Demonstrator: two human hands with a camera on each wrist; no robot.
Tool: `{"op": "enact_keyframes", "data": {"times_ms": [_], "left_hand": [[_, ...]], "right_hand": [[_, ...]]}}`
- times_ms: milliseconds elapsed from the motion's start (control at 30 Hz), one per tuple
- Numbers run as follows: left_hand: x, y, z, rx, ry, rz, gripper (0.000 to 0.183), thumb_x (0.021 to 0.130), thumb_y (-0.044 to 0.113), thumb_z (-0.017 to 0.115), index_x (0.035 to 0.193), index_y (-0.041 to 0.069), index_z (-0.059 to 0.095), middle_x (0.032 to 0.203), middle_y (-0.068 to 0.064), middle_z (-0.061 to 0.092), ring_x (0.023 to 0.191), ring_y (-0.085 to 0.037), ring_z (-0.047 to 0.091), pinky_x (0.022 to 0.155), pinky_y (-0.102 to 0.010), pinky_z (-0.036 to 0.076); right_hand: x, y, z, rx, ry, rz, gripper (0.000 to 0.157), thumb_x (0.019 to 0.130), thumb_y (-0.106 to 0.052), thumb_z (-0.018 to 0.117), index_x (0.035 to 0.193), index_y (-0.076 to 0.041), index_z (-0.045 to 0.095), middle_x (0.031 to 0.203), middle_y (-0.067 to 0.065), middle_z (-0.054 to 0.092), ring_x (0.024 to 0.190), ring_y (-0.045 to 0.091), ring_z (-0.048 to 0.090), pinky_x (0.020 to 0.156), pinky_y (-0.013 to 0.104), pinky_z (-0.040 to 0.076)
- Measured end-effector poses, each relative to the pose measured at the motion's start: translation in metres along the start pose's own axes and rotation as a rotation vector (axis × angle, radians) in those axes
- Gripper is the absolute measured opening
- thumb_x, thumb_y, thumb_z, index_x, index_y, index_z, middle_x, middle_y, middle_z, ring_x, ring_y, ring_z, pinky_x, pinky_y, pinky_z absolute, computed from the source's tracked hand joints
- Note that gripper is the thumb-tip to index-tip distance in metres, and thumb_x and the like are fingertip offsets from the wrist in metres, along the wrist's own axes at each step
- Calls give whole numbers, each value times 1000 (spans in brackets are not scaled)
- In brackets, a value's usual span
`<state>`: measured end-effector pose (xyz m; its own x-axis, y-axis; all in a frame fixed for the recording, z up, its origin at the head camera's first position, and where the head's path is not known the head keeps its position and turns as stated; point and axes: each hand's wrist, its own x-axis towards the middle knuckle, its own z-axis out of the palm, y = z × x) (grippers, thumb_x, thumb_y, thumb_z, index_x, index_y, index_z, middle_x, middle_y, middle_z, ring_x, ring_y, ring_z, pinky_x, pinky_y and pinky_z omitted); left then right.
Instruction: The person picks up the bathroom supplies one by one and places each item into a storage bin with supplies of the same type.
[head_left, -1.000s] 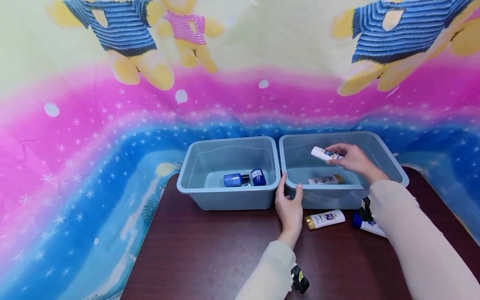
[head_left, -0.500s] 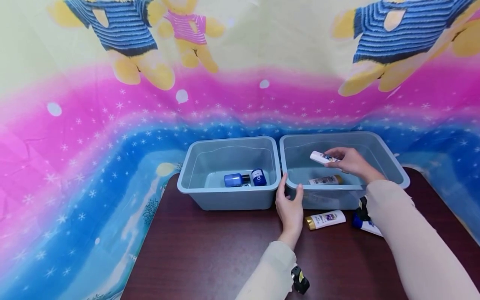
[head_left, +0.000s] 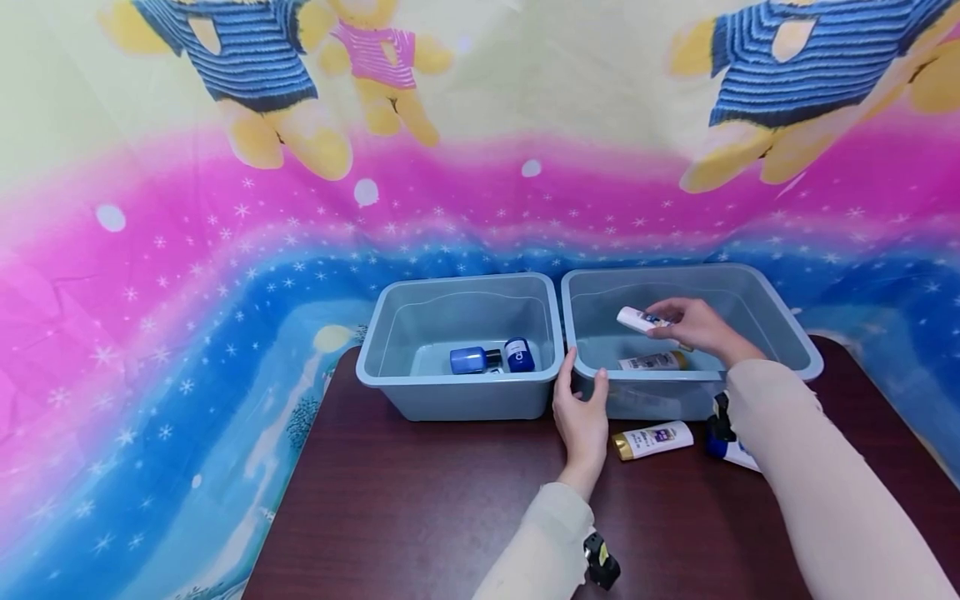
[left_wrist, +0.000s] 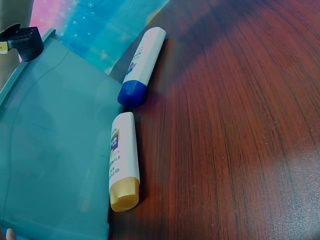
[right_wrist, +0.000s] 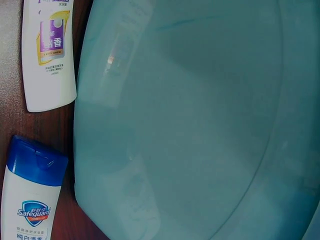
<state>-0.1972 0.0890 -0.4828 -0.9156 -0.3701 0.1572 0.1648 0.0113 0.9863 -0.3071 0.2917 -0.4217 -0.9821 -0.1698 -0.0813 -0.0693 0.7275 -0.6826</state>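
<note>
My right hand [head_left: 697,325] grips a small white bottle [head_left: 637,319] with a printed label, held tilted inside the right grey-blue bin [head_left: 780,325]. Below it a clear-looking bottle with a gold cap [head_left: 654,361] lies in that bin. My left hand [head_left: 581,421] rests at the near left corner of the same bin, fingers fairly straight, fingertips and thumb at the rim. On the table in front lie a white bottle with a gold cap [head_left: 654,439] and a white Safeguard bottle with a blue cap [right_wrist: 32,195], which the right sleeve partly covers in the head view.
The left grey-blue bin [head_left: 457,392] stands beside the right one and holds a blue bottle with a dark cap [head_left: 468,360] and a dark blue container [head_left: 518,355]. A dark wooden table [head_left: 405,500] lies beneath, with a printed cloth [head_left: 480,167] behind.
My right hand has lowered slightly with the white bottle, deeper into the right bin. The left hand has stayed at the bin's corner.
</note>
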Motion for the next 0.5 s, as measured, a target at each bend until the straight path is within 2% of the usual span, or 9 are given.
{"op": "enact_keyframes", "data": {"times_ms": [200, 367, 500], "left_hand": [[0, -1, 0, -10, -2, 4, 50, 91, 31, 72, 139, 28, 58, 140, 9, 55, 126, -12, 50, 96, -48, 46], [1, -1, 0, -14, -2, 8, 50, 91, 31, 72, 139, 26, 59, 139, 8, 56, 125, -12, 51, 96, -50, 45], [1, -1, 0, -8, -1, 6, 49, 91, 31, 72, 139, 29, 59, 139, 9, 56, 125, -11, 51, 96, -47, 46]], "right_hand": [[-3, 2, 0, 17, -14, 17, 52, 94, -26, 69, 135, 3, 54, 136, 32, 47, 114, 42, 49, 83, 49, 49], [-3, 6, 0, 22, -16, 33, 52, 94, -25, 68, 136, 2, 54, 136, 31, 47, 116, 43, 48, 84, 49, 49], [-5, 7, -2, 51, -21, 22, 48, 97, -20, 63, 137, 4, 51, 130, 30, 52, 114, 42, 52, 84, 47, 50]]}}
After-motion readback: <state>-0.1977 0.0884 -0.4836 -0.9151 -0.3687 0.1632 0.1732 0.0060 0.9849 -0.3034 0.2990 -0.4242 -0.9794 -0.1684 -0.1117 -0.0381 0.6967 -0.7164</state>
